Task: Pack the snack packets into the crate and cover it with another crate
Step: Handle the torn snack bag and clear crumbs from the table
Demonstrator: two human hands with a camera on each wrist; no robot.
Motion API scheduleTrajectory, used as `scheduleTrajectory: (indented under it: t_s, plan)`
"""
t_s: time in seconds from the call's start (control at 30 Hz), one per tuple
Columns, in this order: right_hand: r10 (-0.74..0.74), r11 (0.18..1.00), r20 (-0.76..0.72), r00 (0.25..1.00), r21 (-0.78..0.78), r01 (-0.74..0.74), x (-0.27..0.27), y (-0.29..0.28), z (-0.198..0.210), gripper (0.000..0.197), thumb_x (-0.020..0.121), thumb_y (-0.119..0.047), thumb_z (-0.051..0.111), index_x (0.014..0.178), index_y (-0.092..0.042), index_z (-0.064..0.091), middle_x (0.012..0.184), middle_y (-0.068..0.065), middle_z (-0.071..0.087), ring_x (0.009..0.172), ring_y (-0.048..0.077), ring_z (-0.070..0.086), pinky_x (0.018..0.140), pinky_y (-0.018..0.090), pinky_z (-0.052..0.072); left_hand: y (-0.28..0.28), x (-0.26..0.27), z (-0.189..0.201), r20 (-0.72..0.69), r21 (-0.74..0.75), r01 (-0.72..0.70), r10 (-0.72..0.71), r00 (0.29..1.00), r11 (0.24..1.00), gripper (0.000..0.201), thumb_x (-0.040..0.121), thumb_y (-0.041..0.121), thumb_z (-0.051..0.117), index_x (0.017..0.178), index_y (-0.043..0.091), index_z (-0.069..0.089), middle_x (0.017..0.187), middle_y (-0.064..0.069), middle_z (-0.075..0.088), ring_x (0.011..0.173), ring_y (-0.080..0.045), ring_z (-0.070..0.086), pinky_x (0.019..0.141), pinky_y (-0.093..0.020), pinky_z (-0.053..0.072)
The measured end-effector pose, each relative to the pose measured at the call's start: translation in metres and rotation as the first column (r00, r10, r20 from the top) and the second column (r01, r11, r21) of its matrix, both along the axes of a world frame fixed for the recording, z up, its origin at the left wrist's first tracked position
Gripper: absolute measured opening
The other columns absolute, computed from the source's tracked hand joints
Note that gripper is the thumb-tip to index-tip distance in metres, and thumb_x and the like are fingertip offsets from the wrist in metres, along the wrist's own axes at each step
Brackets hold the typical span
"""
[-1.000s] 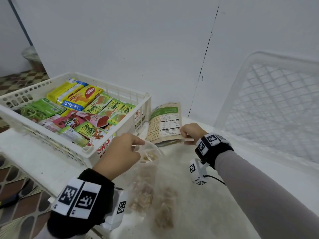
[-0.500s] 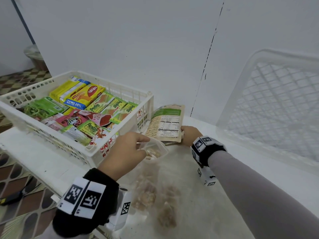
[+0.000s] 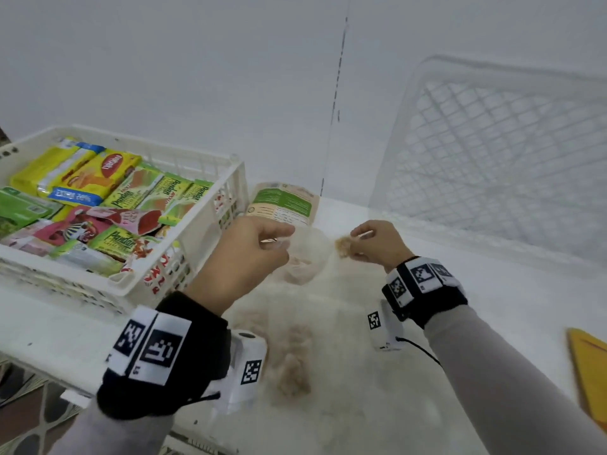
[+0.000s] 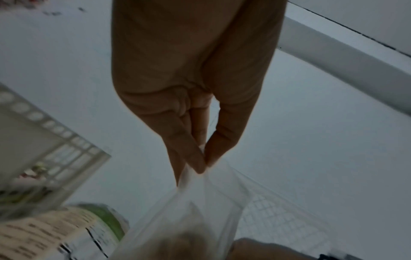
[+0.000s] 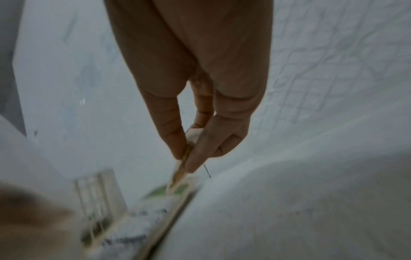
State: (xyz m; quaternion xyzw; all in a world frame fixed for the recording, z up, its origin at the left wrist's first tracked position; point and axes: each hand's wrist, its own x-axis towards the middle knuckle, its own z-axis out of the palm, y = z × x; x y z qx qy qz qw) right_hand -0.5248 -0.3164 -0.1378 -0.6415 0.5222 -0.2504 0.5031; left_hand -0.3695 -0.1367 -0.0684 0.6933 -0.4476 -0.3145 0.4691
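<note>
Your left hand [image 3: 244, 254] pinches the top edge of a clear plastic packet [image 3: 303, 257] at the centre of the head view; in the left wrist view the thumb and fingers [image 4: 189, 154] press together on the thin film [image 4: 200, 202], which hangs below them with pale snack pieces blurred inside. Your right hand [image 3: 377, 244] sits just right of it, raised off the surface, and pinches a small clear packet [image 3: 343, 247] with brownish contents between thumb and fingertips [image 5: 195, 158]; the remaining fingers of that hand are curled in behind. The two hands are near each other but apart.

More clear packets [image 3: 292, 359] of the same brownish snack lie on the white table [image 3: 427, 405] below your hands, toward the lower centre. A beige and green pouch [image 3: 282, 203] stands just above the hands, leaning by the crate's right wall.

The white crate [image 3: 184, 284] fills the left of the frame, already loaded with yellow, green and pink snack packets [image 3: 108, 198] lying flat and overlapping. A second white crate [image 3: 492, 142] with a lattice bottom stands tilted on its side against the wall at the upper right, well apart from the first. A yellow object [image 3: 591, 372] shows at the right edge; you cannot tell what it is.
</note>
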Motion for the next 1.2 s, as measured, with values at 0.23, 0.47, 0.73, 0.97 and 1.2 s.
scheduleTrajectory:
  t_s: [0.23, 0.47, 0.73, 0.97, 1.2]
  plan:
    - [-0.095, 0.931, 0.472, 0.876, -0.269, 0.246, -0.072, 0.068, 0.050, 0.015, 0.076, 0.000, 0.072, 0.083, -0.012, 0.070, 0.086, 0.010, 0.071, 0.083, 0.019, 0.065, 0.080, 0.030, 0.055, -0.020, -0.049, -0.014, -0.027, 0.030, 0.182, -0.182, 0.983, 0.983, 0.036, 0.081, 0.000, 0.062, 0.114, 0.014, 0.065, 0.115, 0.003, 0.066, 0.100, -0.005, 0.064, 0.093, -0.026, 0.048]
    - [0.044, 0.825, 0.307, 0.951, -0.548, 0.139, -0.099, 0.126, 0.044, 0.018, 0.074, 0.012, 0.070, 0.078, -0.005, 0.070, 0.085, 0.006, 0.071, 0.086, 0.020, 0.068, 0.073, 0.035, 0.058, -0.031, -0.083, -0.015, 0.005, 0.053, 0.319, -0.320, 0.947, 0.946, 0.035, 0.080, 0.000, 0.062, 0.113, 0.011, 0.066, 0.116, 0.000, 0.066, 0.102, -0.009, 0.065, 0.095, -0.029, 0.049]
    - [0.063, 0.666, -0.540, 0.839, -0.603, -0.438, -0.101, 0.133, 0.037, 0.028, 0.085, 0.001, 0.051, 0.100, -0.009, 0.073, 0.106, 0.005, 0.071, 0.097, 0.023, 0.065, 0.084, 0.036, 0.049, -0.038, -0.105, -0.019, 0.017, 0.033, 0.386, -0.387, 0.922, 0.922, 0.034, 0.078, 0.003, 0.066, 0.111, 0.012, 0.065, 0.118, -0.003, 0.065, 0.099, -0.012, 0.066, 0.091, -0.028, 0.050]
    - [-0.296, 0.793, 0.082, 0.952, -0.535, 0.293, -0.174, 0.129, 0.052, 0.023, 0.085, 0.002, 0.061, 0.097, -0.016, 0.071, 0.103, 0.002, 0.070, 0.093, 0.006, 0.064, 0.082, 0.013, 0.050, -0.044, -0.108, -0.024, 0.020, 0.041, 0.404, -0.405, 0.914, 0.914, 0.034, 0.080, 0.001, 0.064, 0.113, 0.009, 0.064, 0.110, -0.005, 0.067, 0.098, -0.011, 0.065, 0.092, -0.026, 0.047]
    - [-0.543, 0.790, -0.695, 0.471, -0.234, 0.566, -0.326, 0.108, 0.023, 0.064, 0.078, -0.025, 0.072, 0.133, -0.009, 0.045, 0.134, 0.015, 0.052, 0.122, 0.032, 0.049, 0.099, 0.036, 0.038, -0.050, -0.105, -0.024, 0.024, 0.036, 0.445, -0.446, 0.895, 0.895, 0.033, 0.081, -0.003, 0.064, 0.111, 0.011, 0.065, 0.111, -0.008, 0.068, 0.101, -0.016, 0.064, 0.102, -0.036, 0.043]
